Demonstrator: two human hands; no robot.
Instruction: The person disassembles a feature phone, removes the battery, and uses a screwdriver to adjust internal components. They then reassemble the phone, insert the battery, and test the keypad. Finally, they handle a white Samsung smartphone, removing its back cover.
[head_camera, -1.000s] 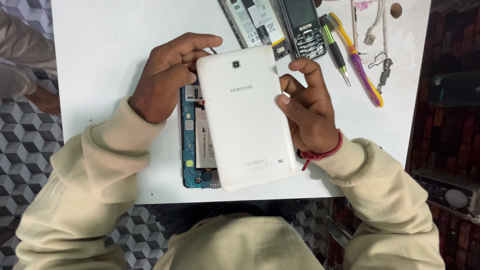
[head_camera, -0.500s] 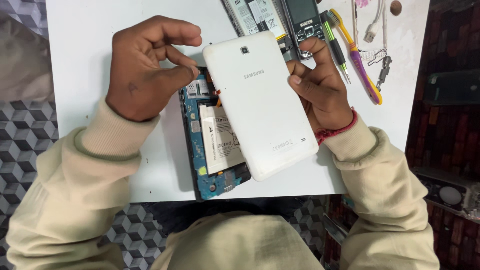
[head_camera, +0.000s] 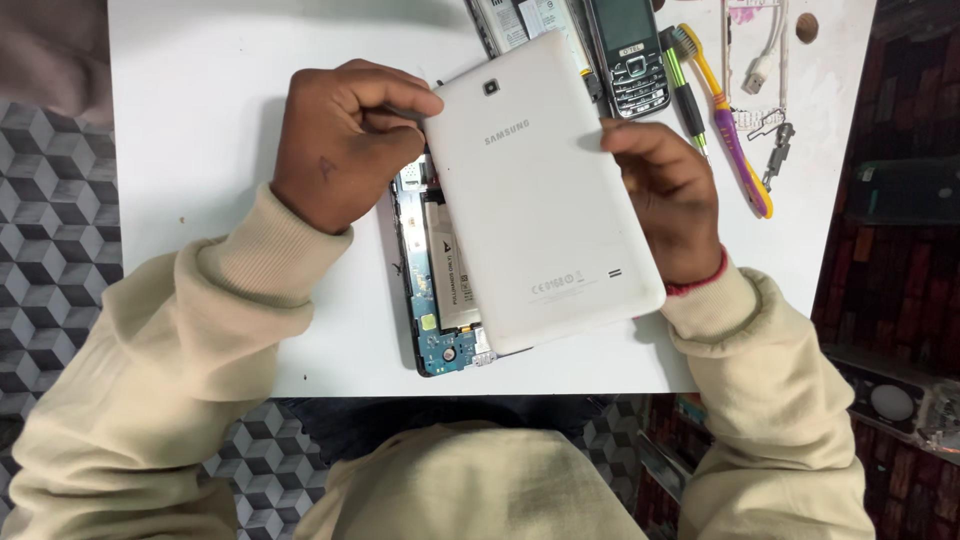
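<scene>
With both hands gripping the white back cover (head_camera: 540, 200), left hand (head_camera: 340, 145) at its 10 o'clock corner, right hand (head_camera: 665, 195) at 3 o'clock, lift it evenly off the opened tablet body (head_camera: 435, 280) at desk (head_camera: 200, 120) centre, avoiding twisting.

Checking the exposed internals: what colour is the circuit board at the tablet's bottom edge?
Blue, on the circuit board below the lifted white back cover; clearest in the head view.

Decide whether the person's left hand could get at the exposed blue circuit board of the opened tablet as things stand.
Probably yes. The left hand grips the top edge of the white plastic back cover, which is swung to the right, so the blue circuit board lies uncovered just below that hand, with nothing over it.
</scene>
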